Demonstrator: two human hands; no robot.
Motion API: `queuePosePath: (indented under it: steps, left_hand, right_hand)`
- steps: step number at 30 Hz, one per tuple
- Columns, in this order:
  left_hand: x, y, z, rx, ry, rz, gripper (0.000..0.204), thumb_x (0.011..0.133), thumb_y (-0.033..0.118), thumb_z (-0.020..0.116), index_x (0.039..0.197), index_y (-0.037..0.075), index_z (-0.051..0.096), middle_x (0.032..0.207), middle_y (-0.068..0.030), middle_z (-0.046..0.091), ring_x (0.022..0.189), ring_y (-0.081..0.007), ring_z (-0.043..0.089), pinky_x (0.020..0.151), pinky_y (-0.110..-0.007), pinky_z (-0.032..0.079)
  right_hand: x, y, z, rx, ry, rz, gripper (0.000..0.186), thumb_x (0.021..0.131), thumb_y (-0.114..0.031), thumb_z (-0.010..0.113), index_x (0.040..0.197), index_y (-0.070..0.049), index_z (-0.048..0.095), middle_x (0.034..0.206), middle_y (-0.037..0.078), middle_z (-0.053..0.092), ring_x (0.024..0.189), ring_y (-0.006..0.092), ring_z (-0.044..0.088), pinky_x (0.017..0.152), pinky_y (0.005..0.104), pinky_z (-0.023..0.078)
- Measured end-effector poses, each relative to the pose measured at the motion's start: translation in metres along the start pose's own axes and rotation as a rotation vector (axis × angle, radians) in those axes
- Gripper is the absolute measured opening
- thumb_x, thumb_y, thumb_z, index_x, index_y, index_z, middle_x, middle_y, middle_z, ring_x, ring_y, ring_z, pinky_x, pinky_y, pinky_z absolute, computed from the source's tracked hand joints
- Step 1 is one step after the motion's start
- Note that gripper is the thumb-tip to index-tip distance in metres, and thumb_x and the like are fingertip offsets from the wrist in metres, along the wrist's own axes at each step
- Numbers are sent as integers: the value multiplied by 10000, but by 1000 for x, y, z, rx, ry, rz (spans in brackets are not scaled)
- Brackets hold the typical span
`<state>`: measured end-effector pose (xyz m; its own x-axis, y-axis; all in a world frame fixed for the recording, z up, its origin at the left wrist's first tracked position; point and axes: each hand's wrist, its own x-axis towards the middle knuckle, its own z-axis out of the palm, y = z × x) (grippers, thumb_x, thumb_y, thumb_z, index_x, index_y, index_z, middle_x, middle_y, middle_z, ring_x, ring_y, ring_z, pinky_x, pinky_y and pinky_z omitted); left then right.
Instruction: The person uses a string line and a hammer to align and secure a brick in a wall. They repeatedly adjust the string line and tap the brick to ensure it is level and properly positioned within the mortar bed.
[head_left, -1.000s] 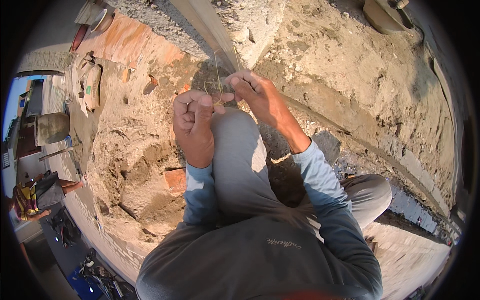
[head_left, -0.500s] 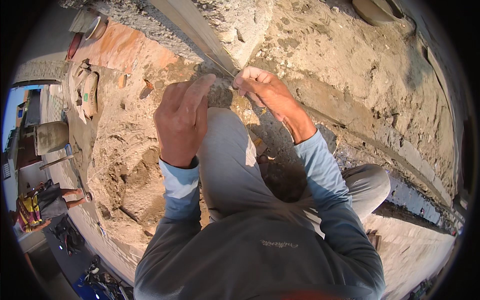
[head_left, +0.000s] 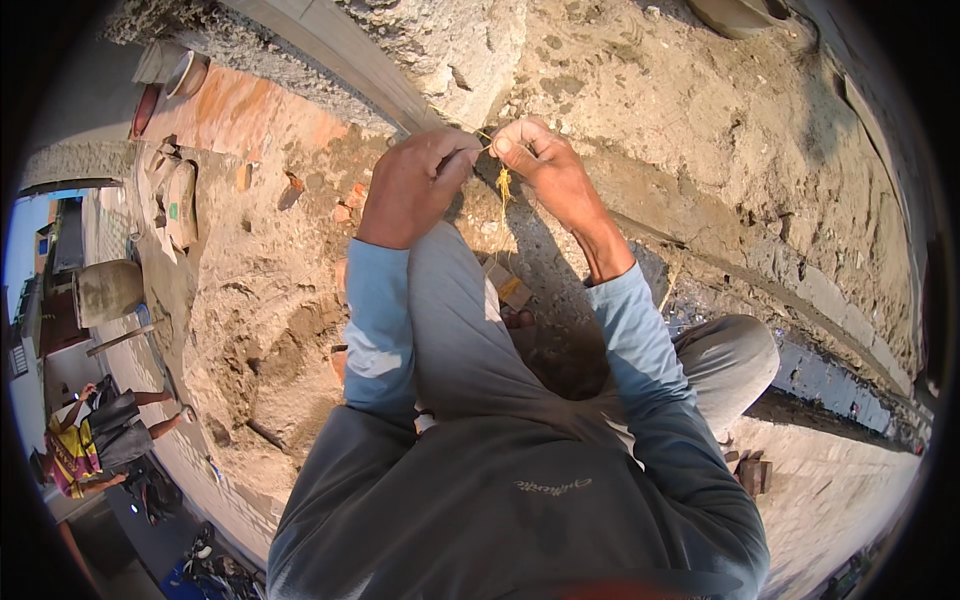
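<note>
My left hand [head_left: 420, 185] is closed, thumb and fingertips pinched on a thin yellow string [head_left: 504, 184] near the foot of an upright wooden board [head_left: 355, 70]. My right hand [head_left: 545, 175] pinches the same string just to the right, thumb against forefinger. A knotted tuft of the string dangles between my hands, with a strand running down past my bent knee [head_left: 450, 310]. The board stands against rough grey concrete [head_left: 465, 55].
Rubble ground [head_left: 260, 330] surrounds me, with brick pieces [head_left: 350, 200]. A paper sack [head_left: 180, 205] and a grey container [head_left: 110, 292] are at left, a metal basin [head_left: 730, 15] upper right. Another person [head_left: 90, 445] is at far left. A narrow ledge [head_left: 760, 290] runs along the right.
My left hand has moved up and right to meet my right hand at the string, and both are higher. The knotted tuft now hangs visibly between them. The other person's arm has shifted.
</note>
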<state>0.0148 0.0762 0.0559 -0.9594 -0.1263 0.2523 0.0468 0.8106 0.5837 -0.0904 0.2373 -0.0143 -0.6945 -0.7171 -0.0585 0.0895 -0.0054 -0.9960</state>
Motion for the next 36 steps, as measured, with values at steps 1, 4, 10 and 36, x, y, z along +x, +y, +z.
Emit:
queuePosePath:
  steps: [1,4,10,36]
  left_hand:
    - [-1,4,3,-62,12,-34,142,922,137,654,1013,33,688,921,-119,705,805,-224,676,725,-322,520]
    - [-4,8,16,-124,82,-164,140,903,148,633,989,50,683,876,-137,698,747,-280,675,686,-366,513]
    - [-6,-1,27,-129,27,-184,130,909,139,620,985,56,684,854,-138,695,739,-271,674,676,-361,511]
    - [2,15,31,-723,183,-567,164,931,135,644,953,-23,679,800,-61,694,646,-68,574,561,-211,447]
  right_hand:
    - [-2,-4,-2,95,-21,92,237,1018,-252,564,1018,-35,659,955,70,663,808,148,588,727,281,470]
    - [1,5,-14,433,-17,171,237,1035,-215,543,1140,-14,611,976,71,661,743,86,579,592,226,430]
    - [6,44,-38,-30,359,103,305,1019,-42,448,1303,42,517,987,124,661,765,160,634,589,276,525]
    - [-14,-7,15,-190,285,-465,138,930,-132,679,1040,-51,700,844,55,596,727,178,551,631,336,449]
